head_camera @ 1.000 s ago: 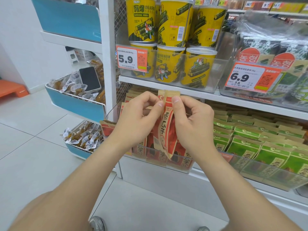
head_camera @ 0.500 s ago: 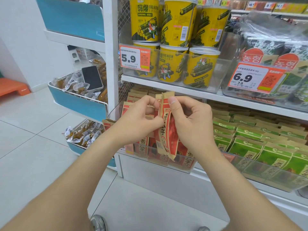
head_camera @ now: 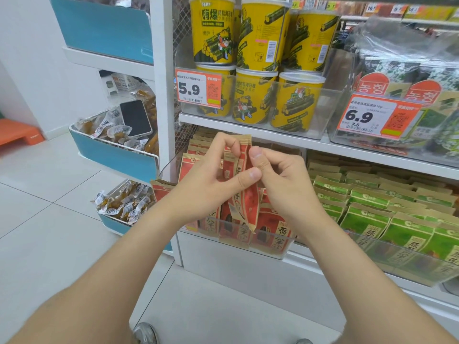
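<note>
- An orange step stool point(head_camera: 18, 134) stands on the floor at the far left.
- A black phone point(head_camera: 135, 118) lies screen-up on small wrapped snacks in a blue-fronted bin point(head_camera: 116, 157).
- The left hand point(head_camera: 208, 187) pinches the red seed packet point(head_camera: 248, 207), with the thumb pressed on its face and the forefinger curled over its top edge.
- The red seed packet is held upright between both hands, just above the clear bin point(head_camera: 280, 254) of matching red packets on the lower shelf.
- The right hand point(head_camera: 285, 184) grips the same packet near its top, thumb against it and fingers curled.
- Yellow seaweed-roll tubs point(head_camera: 258, 100) are stacked on the shelf above, behind a 5.9 price tag point(head_camera: 197, 88).
- Green seed packets point(head_camera: 367, 217) fill the bin to the right.
- A 6.9 price tag point(head_camera: 372, 119) hangs at the far right.
</note>
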Available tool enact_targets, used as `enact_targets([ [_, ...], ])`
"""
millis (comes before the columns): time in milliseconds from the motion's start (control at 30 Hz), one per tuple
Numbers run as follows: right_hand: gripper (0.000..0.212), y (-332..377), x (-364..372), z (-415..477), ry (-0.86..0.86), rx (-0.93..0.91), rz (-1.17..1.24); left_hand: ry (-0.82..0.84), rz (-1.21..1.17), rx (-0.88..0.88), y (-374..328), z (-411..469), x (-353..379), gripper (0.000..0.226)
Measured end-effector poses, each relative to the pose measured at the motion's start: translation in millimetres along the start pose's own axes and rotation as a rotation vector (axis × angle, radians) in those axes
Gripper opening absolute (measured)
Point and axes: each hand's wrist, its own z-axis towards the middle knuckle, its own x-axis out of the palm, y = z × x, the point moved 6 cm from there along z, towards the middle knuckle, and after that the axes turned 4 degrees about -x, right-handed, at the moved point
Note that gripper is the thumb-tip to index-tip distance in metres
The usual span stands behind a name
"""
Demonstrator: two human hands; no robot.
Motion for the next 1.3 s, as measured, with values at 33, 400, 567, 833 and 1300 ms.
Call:
enact_targets([
  [33,0.030,-0.1,1.1,-0.1,0.022,0.017,0.034,-0.012,0.013,0.015,-0.3,0.4,0.1,0.055],
  [400,0.018,-1.2,-2.3,1.8,-0.102,0.037,0.074,-0.022,-0.167,-0.049,1.8,3.1,13.0,0.034],
  [567,0.018,2.3,-2.1,1.3,-0.128,0.016,0.083,-0.042,-0.306,-0.091,0.0,5.4,12.8,0.045],
  [833,0.014,7.4,-8.4,2.5,-0.138,-0.066,0.048,-0.095,-0.304,-0.103,-7.3,3.8,14.2,0.037],
  [1300,0.029,2.9,4.0,-5.3,0.058,0.134,0.022,-0.329,-0.509,-0.086,8.2,10.2,-16.3,0.028],
])
